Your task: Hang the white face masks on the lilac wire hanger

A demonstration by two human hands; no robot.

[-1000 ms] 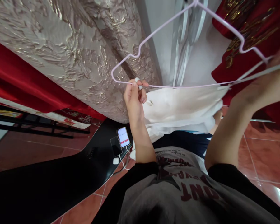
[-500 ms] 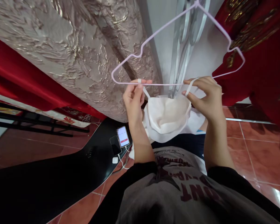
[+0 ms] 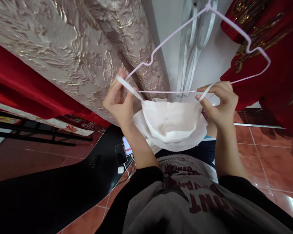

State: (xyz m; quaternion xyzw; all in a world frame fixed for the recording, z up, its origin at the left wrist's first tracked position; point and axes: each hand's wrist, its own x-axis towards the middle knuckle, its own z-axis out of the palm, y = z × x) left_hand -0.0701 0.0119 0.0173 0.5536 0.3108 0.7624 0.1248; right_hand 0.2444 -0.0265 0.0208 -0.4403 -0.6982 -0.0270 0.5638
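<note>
A white garment (image 3: 171, 118) with thin straps hangs below the pale pink wire hanger (image 3: 180, 29), its top edge spread between my hands. My left hand (image 3: 120, 105) is at the hanger's left corner, its fingers hooked in the left strap (image 3: 129, 87) and pulling it taut; the fingertips are slightly blurred. At the right part of the bottom bar, my right hand (image 3: 221, 99) pinches the bar, with the right strap (image 3: 206, 91) looped over its fingers. The garment's lower part lies loose over my lap. The hanger's hook is cut off at the top.
A shiny embossed beige cloth (image 3: 78, 55) hangs at the left, close to my left hand. Red cloth with gold decoration (image 3: 263, 65) hangs at the right. Two phones, one of them dark (image 3: 121, 154), and a small white case (image 3: 120, 169) lie on a black surface (image 3: 63, 185).
My left hand has moved left along the hanger to its corner, stretching the left strap outward. The garment's top has spread wider. My right hand and the hanger have shifted slightly right.
</note>
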